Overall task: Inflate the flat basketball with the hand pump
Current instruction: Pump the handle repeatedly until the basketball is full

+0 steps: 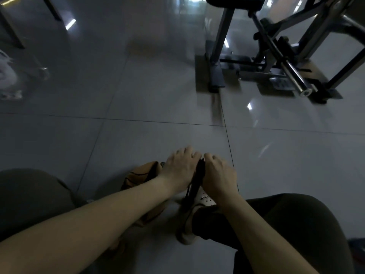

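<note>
A flat orange basketball [139, 176] lies crumpled on the tiled floor between my legs, mostly hidden under my left forearm. A black hand pump [195, 184] stands between my two hands. My left hand [178, 167] curls over the pump's top handle from the left. My right hand [219, 173] grips the same handle from the right, knuckles up. The pump's lower end sits by my beige shoe [199, 204]. The needle and the ball's valve are hidden.
A metal gym machine [276, 56] with a chrome bar stands on the floor at the far right. My knees [29, 198] in dark trousers frame the hands on both sides. A blurred white shape [7, 76] is at the far left.
</note>
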Available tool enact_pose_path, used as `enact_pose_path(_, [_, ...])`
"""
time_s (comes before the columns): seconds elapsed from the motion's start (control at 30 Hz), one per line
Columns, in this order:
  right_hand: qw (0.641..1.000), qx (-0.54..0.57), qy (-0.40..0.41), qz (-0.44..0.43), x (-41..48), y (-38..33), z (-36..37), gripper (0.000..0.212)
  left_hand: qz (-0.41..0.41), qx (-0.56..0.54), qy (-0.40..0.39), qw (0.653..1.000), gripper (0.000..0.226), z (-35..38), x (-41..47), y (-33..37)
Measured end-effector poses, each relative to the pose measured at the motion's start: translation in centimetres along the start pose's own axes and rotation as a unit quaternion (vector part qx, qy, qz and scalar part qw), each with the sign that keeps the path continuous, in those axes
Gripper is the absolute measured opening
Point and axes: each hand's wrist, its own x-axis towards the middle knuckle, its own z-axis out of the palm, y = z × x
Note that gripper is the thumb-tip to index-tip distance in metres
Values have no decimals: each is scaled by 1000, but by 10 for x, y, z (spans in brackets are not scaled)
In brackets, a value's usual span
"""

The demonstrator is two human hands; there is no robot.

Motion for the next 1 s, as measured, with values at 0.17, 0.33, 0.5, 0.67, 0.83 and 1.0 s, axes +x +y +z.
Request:
enact_pose_path(0.17, [982, -48, 174, -51, -3, -11, -16, 18, 8, 7, 148, 989, 14, -25, 6, -15])
enact_pose_path(0.33, [993, -76, 92, -3, -20, -14, 28, 11, 33, 8, 103, 994, 11, 22, -16, 2])
enact_pose_path(0.5, [995, -91, -33, 5, -22, -7, 52, 12, 32, 58, 2, 998, 20, 58, -21, 6])
enact_pose_path(0.67, [986, -96, -138, 4, -19, -2, 69, 26, 17, 23, -132, 991, 52, 77, -21, 6])
enact_pose_path(0.83, [975, 2, -221, 6, -11, 0, 43, 36, 45, -20, -151, 987, 34, 53, -12, -4])
enact_pose_path(1.0, [999, 6, 38, -32, -6, 3, -22, 26, 76, -29, 25, 996, 26, -17, 10, -11])
